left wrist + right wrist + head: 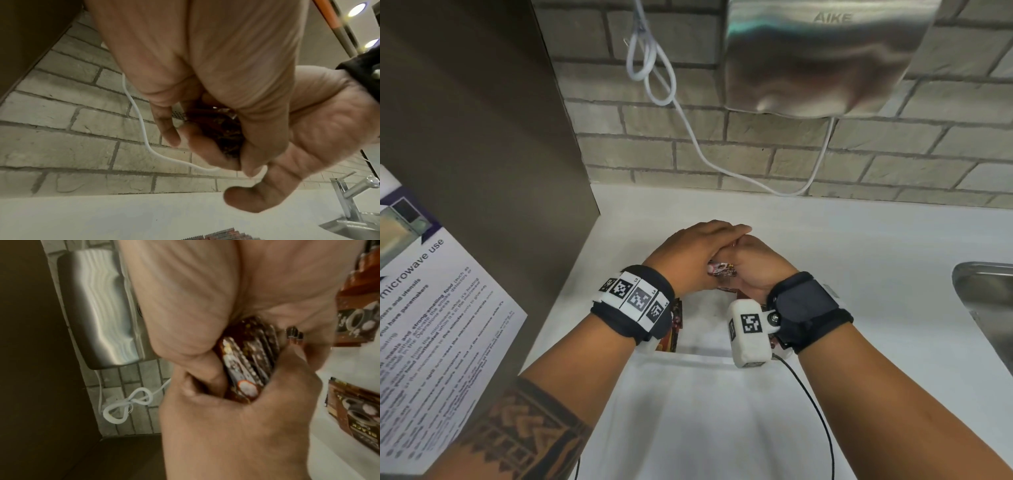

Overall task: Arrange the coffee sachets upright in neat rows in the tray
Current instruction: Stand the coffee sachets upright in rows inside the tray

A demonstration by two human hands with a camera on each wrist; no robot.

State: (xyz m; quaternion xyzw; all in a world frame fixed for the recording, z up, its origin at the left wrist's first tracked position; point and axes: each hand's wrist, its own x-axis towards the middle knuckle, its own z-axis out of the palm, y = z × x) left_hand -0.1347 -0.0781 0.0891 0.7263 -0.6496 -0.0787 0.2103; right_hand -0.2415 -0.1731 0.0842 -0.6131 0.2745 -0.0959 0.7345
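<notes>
- Brown foil sachets, a small bundle stacked edge to edge, sit squeezed between both hands above the tray.
- The right hand curls round the bundle from the right, fingers and thumb closed on it.
- The left hand lies over the right, its fingers reaching across the top of the bundle and folding down onto it; it too is clamped on the sachets.
- Both forearms come in from the near edge and meet at the middle, wrists bent down, each with a black band carrying white marker tags.
- More sachets stand in the tray: some at its left wall under the left wrist, others seen in the right wrist view, printed with a coffee cup.
- The tray is clear plastic with a low near wall, on a smooth white counter.
- Far off, a grey brick wall bears a brushed steel dryer and a looped white cord.
- A steel sink lies at right; a printed notice at left.
</notes>
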